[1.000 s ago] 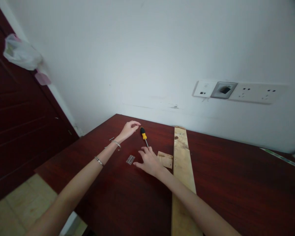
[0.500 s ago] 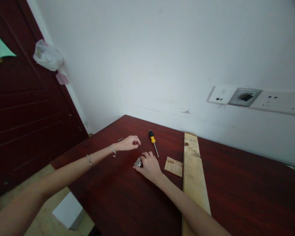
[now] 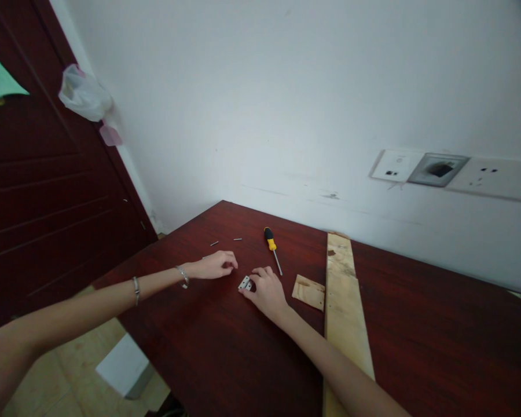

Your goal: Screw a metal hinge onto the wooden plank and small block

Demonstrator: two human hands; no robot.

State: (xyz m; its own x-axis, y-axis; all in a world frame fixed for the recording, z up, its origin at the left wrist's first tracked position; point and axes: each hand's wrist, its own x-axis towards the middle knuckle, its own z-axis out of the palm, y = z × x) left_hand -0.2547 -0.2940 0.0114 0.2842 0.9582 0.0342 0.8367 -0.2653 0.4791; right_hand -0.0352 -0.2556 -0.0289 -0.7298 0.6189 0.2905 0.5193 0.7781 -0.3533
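Observation:
My right hand (image 3: 265, 291) rests on the dark red table (image 3: 417, 324) with its fingers curled onto a small metal hinge (image 3: 244, 282). My left hand (image 3: 214, 265), with a bracelet at the wrist, lies just left of the hinge, fingers curled in a pinch; what it holds is too small to see. A yellow and black screwdriver (image 3: 271, 248) lies beyond my right hand. Two small screws (image 3: 226, 241) lie further back on the left.
A long pale wooden plank (image 3: 345, 301) runs from the wall toward me, with a small wooden piece (image 3: 308, 292) beside it. Wall sockets (image 3: 443, 171) sit at the right. A dark door (image 3: 35, 191) with a hanging plastic bag (image 3: 84, 92) stands at the left. A white box (image 3: 124, 368) is on the floor.
My left hand drew back from beside the screwdriver and came down near the hinge, baring two screws behind it. My right hand slid left onto the hinge. The view swung left.

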